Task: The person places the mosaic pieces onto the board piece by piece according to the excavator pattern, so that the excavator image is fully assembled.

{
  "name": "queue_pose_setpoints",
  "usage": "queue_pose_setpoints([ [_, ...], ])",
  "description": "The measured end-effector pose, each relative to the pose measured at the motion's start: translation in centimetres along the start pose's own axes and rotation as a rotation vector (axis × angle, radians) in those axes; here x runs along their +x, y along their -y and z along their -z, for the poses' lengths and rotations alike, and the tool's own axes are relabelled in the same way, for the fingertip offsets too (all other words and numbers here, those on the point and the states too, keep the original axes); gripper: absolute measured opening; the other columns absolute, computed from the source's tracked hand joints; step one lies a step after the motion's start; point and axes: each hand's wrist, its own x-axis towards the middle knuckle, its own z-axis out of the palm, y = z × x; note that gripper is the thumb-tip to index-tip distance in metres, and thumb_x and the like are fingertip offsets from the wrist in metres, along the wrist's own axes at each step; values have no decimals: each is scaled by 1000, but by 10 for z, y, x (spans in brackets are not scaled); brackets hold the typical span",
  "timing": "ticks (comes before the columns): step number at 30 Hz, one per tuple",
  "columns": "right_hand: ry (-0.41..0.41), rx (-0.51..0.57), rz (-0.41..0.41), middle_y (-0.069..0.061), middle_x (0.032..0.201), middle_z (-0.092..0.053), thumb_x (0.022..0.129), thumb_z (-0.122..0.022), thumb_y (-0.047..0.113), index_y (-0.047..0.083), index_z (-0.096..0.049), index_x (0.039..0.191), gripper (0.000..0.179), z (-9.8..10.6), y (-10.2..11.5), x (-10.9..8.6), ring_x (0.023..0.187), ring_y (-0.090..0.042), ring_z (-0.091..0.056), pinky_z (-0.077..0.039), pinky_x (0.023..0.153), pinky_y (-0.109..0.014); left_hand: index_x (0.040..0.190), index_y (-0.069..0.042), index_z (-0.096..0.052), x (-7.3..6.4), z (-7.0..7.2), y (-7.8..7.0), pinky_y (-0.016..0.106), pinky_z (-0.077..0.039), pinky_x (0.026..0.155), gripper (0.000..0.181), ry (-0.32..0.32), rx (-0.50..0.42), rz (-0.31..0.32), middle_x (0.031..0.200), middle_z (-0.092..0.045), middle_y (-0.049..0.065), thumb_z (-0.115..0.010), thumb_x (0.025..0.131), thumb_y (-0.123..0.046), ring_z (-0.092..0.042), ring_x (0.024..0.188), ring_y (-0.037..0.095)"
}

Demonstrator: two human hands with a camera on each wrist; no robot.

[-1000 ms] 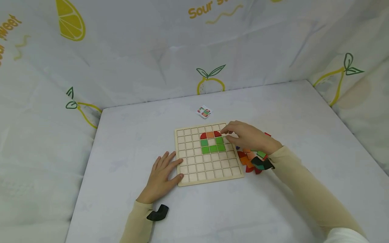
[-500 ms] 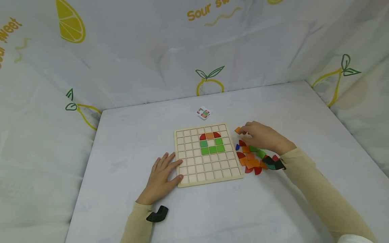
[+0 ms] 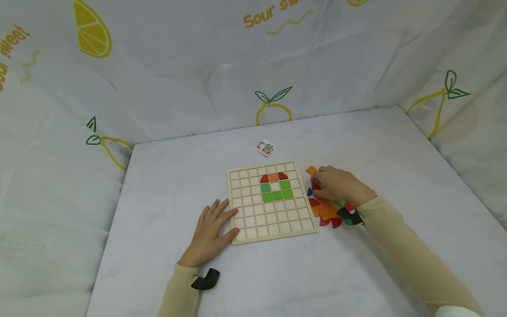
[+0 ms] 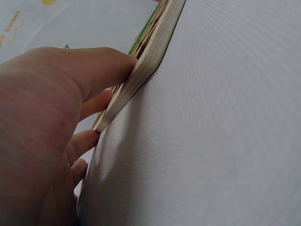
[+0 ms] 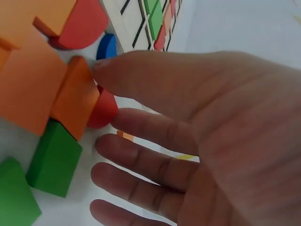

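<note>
A wooden grid board [image 3: 253, 215] lies at mid-table; red quarter-circles, an orange square [image 3: 273, 177] and several green squares [image 3: 277, 194] form a ring in its cells. My left hand [image 3: 207, 235] rests at its left edge, fingers spread, thumb and forefinger on the rim. To the board's right, my right hand [image 3: 342, 182] is over a pile of loose tiles [image 3: 328, 213]. In the right wrist view its thumb and forefinger stand apart beside a red rounded tile [image 5: 103, 110]. An orange tile [image 5: 77, 99], a blue tile [image 5: 107, 46] and a green tile [image 5: 56, 160] lie close by.
A small pattern card [image 3: 265, 147] lies behind the board. One orange tile [image 3: 310, 170] sits apart from the pile, just past the right hand's fingertips. A white cloth with lemon prints [image 3: 178, 88] hangs behind and beside the table.
My right hand has gone from the board's upper right to the loose tiles, leaving the orange tile at the far end and moving nearer the pile. The left hand stays put.
</note>
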Motion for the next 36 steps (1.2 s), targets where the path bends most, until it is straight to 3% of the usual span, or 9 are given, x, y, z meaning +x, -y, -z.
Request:
queue_pose_setpoints([
  [10, -9, 62, 10, -3, 89, -60, 93, -71, 20, 7, -70, 112, 23, -6, 1, 5, 84, -19, -54, -53, 73, -31, 145, -24, -56, 0, -1, 1, 48, -3, 130, 52, -3, -1, 0, 167, -31, 1, -66, 96, -39, -15, 159, 27],
  [16, -67, 86, 24, -6, 103, -64, 93, -70, 20, 8, -69, 119, 29, 1, 4, 10, 91, -21, -57, -58, 80, -38, 145, -24, -56, -1, 1, 0, 49, -4, 130, 52, -1, 3, 1, 167, -31, 1, -66, 96, -39, -15, 159, 27],
  [28, -64, 200, 164, -2, 118, -62, 95, -66, 13, 14, -69, 124, 29, 9, 46, 31, 106, -20, -53, -55, 91, -39, 143, -22, -57, -1, 0, -1, 54, -7, 128, 52, -37, 7, -34, 165, -36, 5, -69, 94, -36, -20, 158, 32],
  [36, -61, 158, 276, -2, 114, -62, 96, -63, 10, 14, -70, 119, 24, 1, 61, 42, 109, -21, -54, -54, 93, -38, 144, -24, -56, -1, 1, 0, 53, -4, 129, 52, -18, -14, -14, 166, -33, 3, -68, 95, -37, -16, 159, 29],
])
